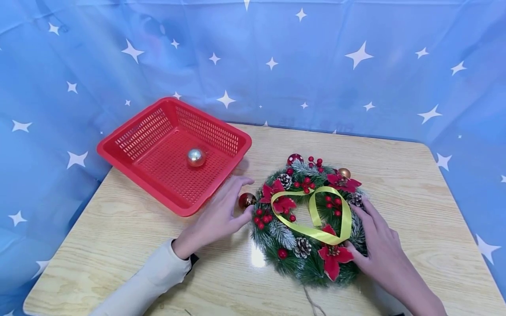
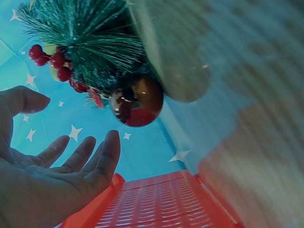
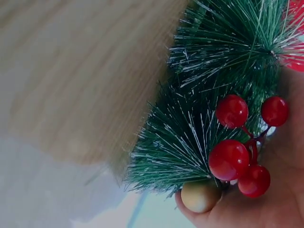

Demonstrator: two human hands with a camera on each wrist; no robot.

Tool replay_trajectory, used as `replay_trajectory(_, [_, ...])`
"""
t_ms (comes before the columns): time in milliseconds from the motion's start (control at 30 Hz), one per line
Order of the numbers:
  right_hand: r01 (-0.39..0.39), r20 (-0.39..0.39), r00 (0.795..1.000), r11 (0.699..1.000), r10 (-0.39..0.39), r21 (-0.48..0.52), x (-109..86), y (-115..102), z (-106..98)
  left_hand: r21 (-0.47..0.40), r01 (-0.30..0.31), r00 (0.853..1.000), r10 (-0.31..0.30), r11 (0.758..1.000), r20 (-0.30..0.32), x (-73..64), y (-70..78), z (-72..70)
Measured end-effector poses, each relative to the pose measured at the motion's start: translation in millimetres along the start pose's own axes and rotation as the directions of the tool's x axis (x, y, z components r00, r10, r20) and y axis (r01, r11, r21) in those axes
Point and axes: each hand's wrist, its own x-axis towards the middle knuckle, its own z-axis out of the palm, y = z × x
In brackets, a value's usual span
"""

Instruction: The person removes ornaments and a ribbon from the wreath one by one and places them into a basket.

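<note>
Head view shows whole round bristly wreath [image 1: 312,219] on wood tabletop [image 1: 415,184] w/ right hand [image 1: 379,250] resting flat on it, left wrist view shows glossy red ball [image 2: 137,101] near left hand [image 2: 52,180], fingers relaxed, apart.

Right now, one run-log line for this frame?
left hand: open, beside shiny red-gold bauble | right hand: rests on green pine wreath | red plastic basket: silver ball
</note>
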Motion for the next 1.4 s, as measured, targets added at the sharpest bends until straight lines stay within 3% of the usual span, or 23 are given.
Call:
replay_trajectory(400, [0.039, 0.062, 0.997, 0.999, -0.039, -0.007, 2.5, 10, -8, -0.014, 0.070, 0.992, -0.069, 0.997, 0.108, -5.3, -10.8, 5.2])
replay_trajectory(867, [0.031, 0.054, 0.998, 1.000, -0.031, 0.000, 2.4, 10, -6, -0.032, 0.045, 0.969, -0.036, 0.998, 0.246, 2.8, -24.3, 5.5])
replay_trajectory(1233, [0.010, 0.045, 0.999, 1.000, -0.011, 0.027, 1.1, 9, -3, -0.053, 0.028, 0.961, -0.012, 0.998, 0.277, 8.3, -36.9, 9.2])
replay_trajectory(1400, [0.014, 0.035, 0.999, 1.000, -0.014, 0.020, 0.8, 9, -2, -0.088, 0.054, 0.964, -0.029, 0.995, 0.266, 6.0, -37.3, 6.0])
